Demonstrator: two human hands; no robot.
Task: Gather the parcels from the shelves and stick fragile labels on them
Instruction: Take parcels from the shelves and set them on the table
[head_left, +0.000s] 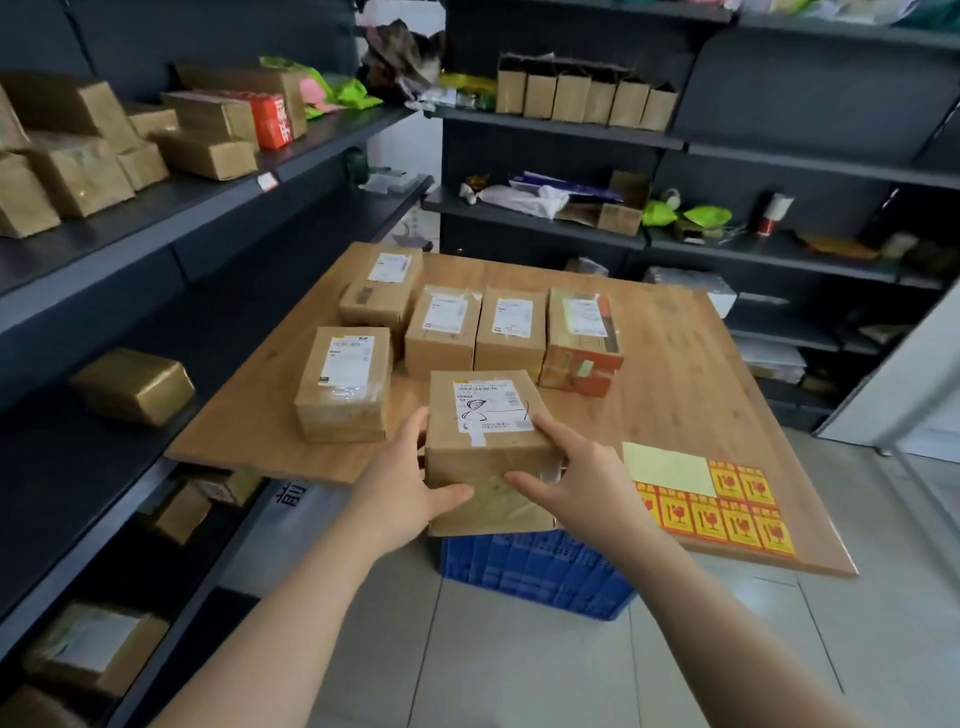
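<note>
Six parcels are counted at the wooden table (675, 364): five set down on it with their shipping labels facing up, and a sixth parcel (488, 441) held over the near edge. The held parcel is clasped from both sides, the left hand (410, 488) wrapped round its left face with the thumb across the front, the right hand (566, 478) spread over its right corner with fingers curled on the near face. A two-sided clasp like this is suited to lowering a box level, label uppermost, so that a sticker can later be pressed on top. Whether its base is already touching the board cannot be told from this angle.

The grounded parcels are kept to the left and middle, seemingly so that the right side stays free for the sheet of fragile labels (727, 509), which lies flat by the near right corner, within easy reach. A pale blank patch on that sheet suggests some stickers are already peeled off.

More brown boxes are seen on the left shelves (156, 218), so gathering is judged unfinished.
</note>
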